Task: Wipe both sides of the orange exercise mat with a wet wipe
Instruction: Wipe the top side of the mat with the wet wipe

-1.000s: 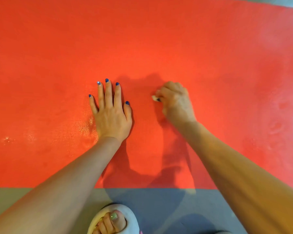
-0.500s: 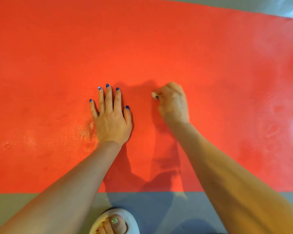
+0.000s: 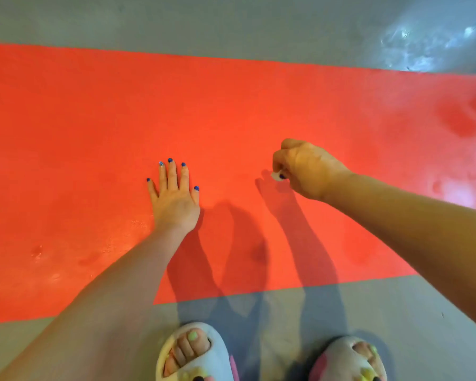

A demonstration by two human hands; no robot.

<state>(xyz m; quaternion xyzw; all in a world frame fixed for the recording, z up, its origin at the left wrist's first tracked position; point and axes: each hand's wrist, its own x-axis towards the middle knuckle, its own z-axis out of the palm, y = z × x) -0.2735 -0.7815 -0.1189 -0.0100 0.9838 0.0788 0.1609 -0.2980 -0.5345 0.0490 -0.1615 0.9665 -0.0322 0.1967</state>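
A grey floor (image 3: pixel 231 28) carries the flat orange mat (image 3: pixel 231 111) and two slippered feet (image 3: pixel 193 353).

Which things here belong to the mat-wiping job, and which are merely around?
Job: mat; wipe, pinched in right hand; left hand, flat on mat.
Around: floor; slippers.

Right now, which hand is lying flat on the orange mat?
The left hand. Its fingers are spread straight on the orange mat, while the right hand is curled into a fist, pinching a small white wipe.
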